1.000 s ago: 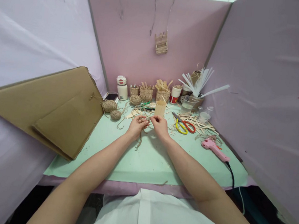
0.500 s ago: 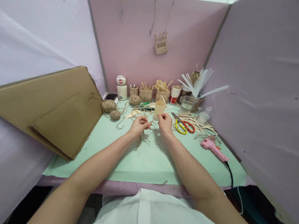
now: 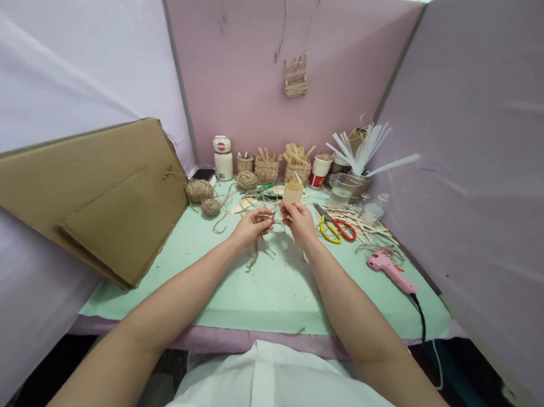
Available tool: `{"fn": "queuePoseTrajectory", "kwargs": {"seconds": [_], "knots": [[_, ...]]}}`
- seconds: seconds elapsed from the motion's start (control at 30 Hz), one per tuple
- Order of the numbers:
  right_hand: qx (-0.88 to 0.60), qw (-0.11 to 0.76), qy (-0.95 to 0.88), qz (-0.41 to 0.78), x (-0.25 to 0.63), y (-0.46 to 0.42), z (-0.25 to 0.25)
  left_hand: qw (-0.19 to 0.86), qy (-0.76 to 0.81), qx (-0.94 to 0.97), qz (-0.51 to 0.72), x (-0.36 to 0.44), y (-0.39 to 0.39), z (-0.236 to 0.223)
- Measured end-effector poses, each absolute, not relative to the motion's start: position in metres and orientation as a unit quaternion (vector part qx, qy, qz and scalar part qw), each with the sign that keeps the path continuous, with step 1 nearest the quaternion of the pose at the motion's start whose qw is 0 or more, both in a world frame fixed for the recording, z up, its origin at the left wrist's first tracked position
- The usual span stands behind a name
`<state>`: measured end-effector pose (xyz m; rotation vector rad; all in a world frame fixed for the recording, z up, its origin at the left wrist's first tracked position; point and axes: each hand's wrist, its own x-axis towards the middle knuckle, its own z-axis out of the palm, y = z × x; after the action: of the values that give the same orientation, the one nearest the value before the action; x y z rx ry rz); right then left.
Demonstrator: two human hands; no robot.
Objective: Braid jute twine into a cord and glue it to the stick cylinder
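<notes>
Over the middle of the table, my left hand (image 3: 253, 225) is closed in a pinch on thin brown twine (image 3: 277, 229). A thicker braided end of twine (image 3: 253, 258) hangs below that hand. My right hand (image 3: 298, 222) is also closed, its fingertips pinching a strand of the twine a short way to the right. A loop of the strand spans the gap between both hands. Just behind my right hand stands a small pale wooden holder (image 3: 293, 192) with a stick in it. Exactly how the strands cross at my fingertips is too small to make out.
Scissors (image 3: 332, 226) and a pink glue gun (image 3: 391, 272) with a cord lie on the right, by scattered wood strips (image 3: 364, 225). Twine balls (image 3: 200, 191) sit at left near a leaning cardboard sheet (image 3: 122, 194). Stick-filled baskets (image 3: 266, 170) and a white bottle (image 3: 222, 161) line the back.
My hands were together at first, then my right hand drew away to the right. Now it has come slightly back, and a twine loop shows between them.
</notes>
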<state>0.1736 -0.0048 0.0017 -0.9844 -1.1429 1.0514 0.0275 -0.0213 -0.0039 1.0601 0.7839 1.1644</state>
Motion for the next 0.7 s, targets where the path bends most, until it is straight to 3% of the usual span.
{"fn": "queuePoseTrajectory", "kwargs": {"seconds": [0.2, 0.4, 0.7], "knots": [[-0.41, 0.565, -0.569, 0.435, 0.172, -0.008, -0.002, 0.688, 0.296, 0.434, 0.501, 0.025, -0.021, -0.001], [-0.372, 0.465, -0.669, 0.444, 0.172, -0.011, -0.003, 0.75, 0.259, 0.37, 0.484, 0.018, -0.015, 0.001], [-0.432, 0.446, -0.695, 0.362, 0.183, -0.012, 0.005, 0.774, 0.263, 0.353, 0.455, 0.016, -0.016, 0.0]]}}
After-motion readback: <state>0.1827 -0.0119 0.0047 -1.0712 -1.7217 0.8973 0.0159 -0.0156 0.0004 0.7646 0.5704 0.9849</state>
